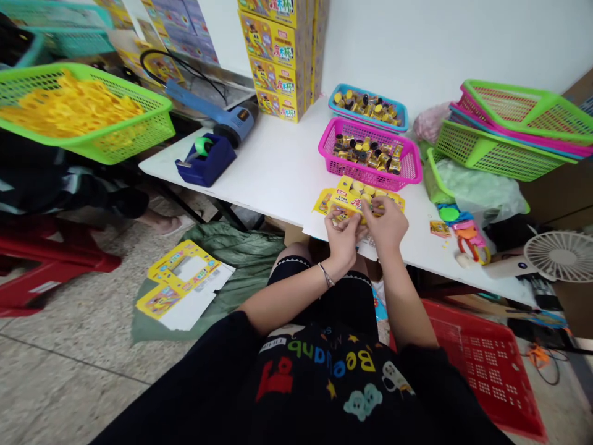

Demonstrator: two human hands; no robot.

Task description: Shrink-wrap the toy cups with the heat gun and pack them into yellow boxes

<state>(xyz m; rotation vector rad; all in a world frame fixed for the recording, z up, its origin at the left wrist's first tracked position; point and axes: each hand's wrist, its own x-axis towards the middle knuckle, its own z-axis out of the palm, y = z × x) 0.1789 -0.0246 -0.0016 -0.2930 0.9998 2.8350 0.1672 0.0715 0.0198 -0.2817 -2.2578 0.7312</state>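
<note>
A yellow printed cardboard box (343, 196) lies at the table's front edge, its top flaps spread, with several small yellow-topped cups (369, 190) inside. My left hand (341, 240) grips the box's near side, thumb and fingers bent around its lower edge. My right hand (388, 224) is closed at the box's near right side, fingertips on its edge beside the cups. Whether a cup is also between those fingers is hidden. Just behind the box stands a pink basket (330, 159) of small black- and yellow-capped cups, with a blue basket (402, 116) of similar cups behind it.
Stacked yellow boxes (280, 77) stand by the wall. Left are a tape dispenser (206, 165), a blue heat gun (231, 120) and a green basket (160, 117) of yellow pieces. Nested baskets (495, 148) and a fan (558, 254) are right. A flattened box (194, 303) lies low left.
</note>
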